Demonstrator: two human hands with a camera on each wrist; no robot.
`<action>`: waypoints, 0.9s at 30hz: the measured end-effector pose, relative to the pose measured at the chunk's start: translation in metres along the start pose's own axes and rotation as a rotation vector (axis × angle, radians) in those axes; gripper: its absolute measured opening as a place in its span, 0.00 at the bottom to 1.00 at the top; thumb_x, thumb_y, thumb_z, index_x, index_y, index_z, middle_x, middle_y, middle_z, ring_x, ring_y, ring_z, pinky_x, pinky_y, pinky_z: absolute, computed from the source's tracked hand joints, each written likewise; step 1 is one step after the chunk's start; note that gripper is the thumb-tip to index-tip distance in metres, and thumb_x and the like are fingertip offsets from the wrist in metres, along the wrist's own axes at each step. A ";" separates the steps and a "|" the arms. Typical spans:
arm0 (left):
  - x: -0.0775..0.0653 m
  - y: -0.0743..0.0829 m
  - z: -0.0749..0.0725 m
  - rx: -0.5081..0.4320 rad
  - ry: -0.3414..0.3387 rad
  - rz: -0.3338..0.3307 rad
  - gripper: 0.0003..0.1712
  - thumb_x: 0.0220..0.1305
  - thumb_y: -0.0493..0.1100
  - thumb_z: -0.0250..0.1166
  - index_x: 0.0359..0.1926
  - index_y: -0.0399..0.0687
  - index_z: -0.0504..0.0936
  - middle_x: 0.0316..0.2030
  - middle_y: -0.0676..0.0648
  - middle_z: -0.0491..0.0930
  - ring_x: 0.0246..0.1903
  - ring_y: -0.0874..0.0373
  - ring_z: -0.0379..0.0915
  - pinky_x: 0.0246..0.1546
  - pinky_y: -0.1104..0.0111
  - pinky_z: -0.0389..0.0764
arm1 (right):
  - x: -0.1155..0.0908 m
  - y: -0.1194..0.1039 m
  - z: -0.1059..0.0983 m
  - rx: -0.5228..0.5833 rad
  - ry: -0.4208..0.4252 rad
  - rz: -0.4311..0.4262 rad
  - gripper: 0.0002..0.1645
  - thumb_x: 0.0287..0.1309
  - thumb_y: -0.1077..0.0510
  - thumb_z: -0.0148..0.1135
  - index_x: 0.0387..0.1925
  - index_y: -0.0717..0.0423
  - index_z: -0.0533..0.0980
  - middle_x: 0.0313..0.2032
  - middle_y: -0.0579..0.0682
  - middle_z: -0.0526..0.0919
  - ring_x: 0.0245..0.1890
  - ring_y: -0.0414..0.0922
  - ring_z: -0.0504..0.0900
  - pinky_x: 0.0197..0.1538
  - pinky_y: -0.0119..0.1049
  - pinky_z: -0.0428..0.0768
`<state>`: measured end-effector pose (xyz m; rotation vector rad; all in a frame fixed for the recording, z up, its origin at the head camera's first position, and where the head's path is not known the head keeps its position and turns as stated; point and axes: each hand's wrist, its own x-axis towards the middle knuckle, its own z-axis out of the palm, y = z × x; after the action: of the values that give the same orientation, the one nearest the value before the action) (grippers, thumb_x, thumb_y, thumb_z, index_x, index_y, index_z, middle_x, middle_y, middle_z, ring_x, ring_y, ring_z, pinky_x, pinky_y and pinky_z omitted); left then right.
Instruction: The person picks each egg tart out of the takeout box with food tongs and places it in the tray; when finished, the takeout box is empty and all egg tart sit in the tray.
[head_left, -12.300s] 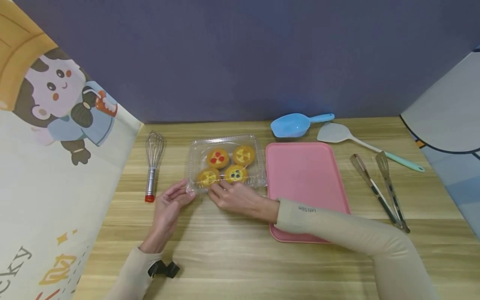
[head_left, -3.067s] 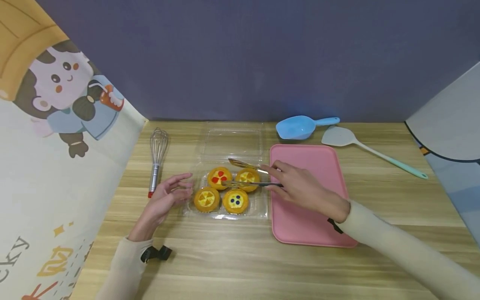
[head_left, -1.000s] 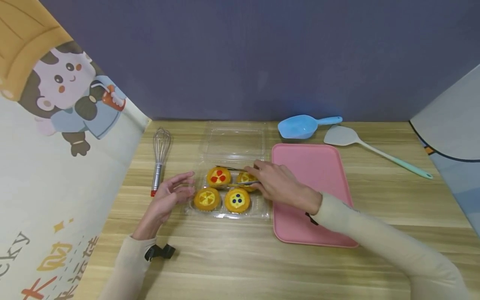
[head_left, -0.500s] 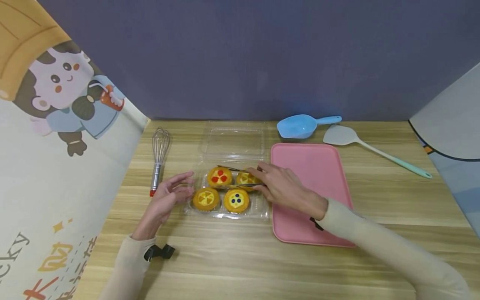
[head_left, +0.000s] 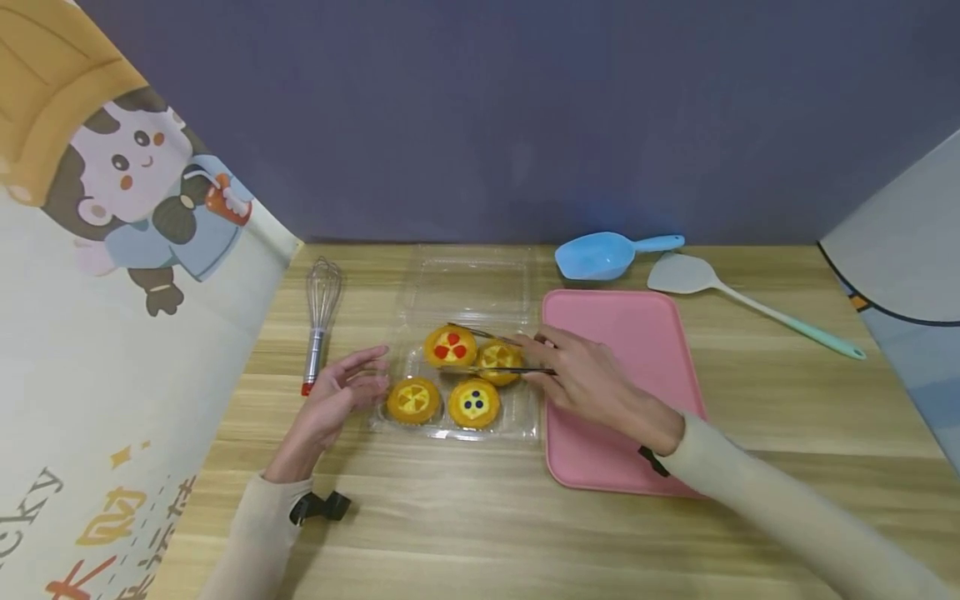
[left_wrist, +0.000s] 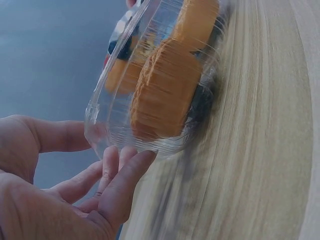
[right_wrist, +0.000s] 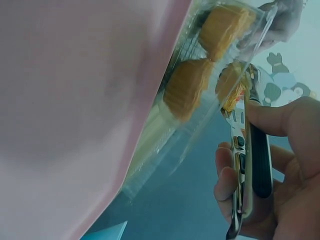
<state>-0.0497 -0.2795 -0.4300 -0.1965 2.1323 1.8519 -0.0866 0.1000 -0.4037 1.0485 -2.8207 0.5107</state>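
While the right hand point(head_left: 592, 385) grips a pair of metal tongs point(head_left: 495, 354), fingers curled round the handles, the tongs' tips close on the red-topped tart point(head_left: 451, 345) in the rear left of the clear plastic box point(head_left: 517, 421). Three more tarts sit in the box. The left hand point(head_left: 336, 402), fingers relaxed, touches the box's left edge. A pink tray point(head_left: 637, 333) lies just to the right, a whisk point(head_left: 318, 312) to the left.

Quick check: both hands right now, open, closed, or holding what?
Left hand: open, fingertips against the clear container.
Right hand: grips the tongs, which clamp the red-topped tart.
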 end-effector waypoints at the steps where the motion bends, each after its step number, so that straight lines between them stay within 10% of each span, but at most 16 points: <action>1: 0.000 0.000 0.000 0.001 -0.002 -0.002 0.37 0.69 0.30 0.63 0.77 0.40 0.64 0.63 0.39 0.75 0.51 0.60 0.83 0.55 0.71 0.88 | -0.002 0.002 -0.002 -0.004 0.005 0.012 0.31 0.69 0.47 0.68 0.71 0.43 0.74 0.47 0.47 0.81 0.33 0.40 0.77 0.26 0.30 0.77; 18: 0.001 0.004 0.001 0.018 0.010 -0.007 0.37 0.69 0.30 0.62 0.77 0.41 0.65 0.65 0.35 0.72 0.52 0.60 0.83 0.55 0.70 0.88 | -0.033 0.051 -0.035 -0.039 0.266 0.034 0.32 0.59 0.55 0.76 0.65 0.55 0.79 0.40 0.52 0.83 0.24 0.40 0.71 0.22 0.30 0.67; 27: 0.001 0.003 0.002 0.005 0.016 -0.025 0.37 0.69 0.31 0.63 0.77 0.42 0.65 0.64 0.38 0.75 0.50 0.62 0.84 0.53 0.70 0.89 | -0.059 0.082 -0.045 -0.124 0.197 0.159 0.31 0.62 0.54 0.73 0.67 0.52 0.78 0.45 0.52 0.80 0.19 0.39 0.66 0.15 0.29 0.62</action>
<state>-0.0509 -0.2768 -0.4276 -0.2358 2.1352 1.8369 -0.0961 0.2098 -0.3955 0.7139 -2.7324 0.4198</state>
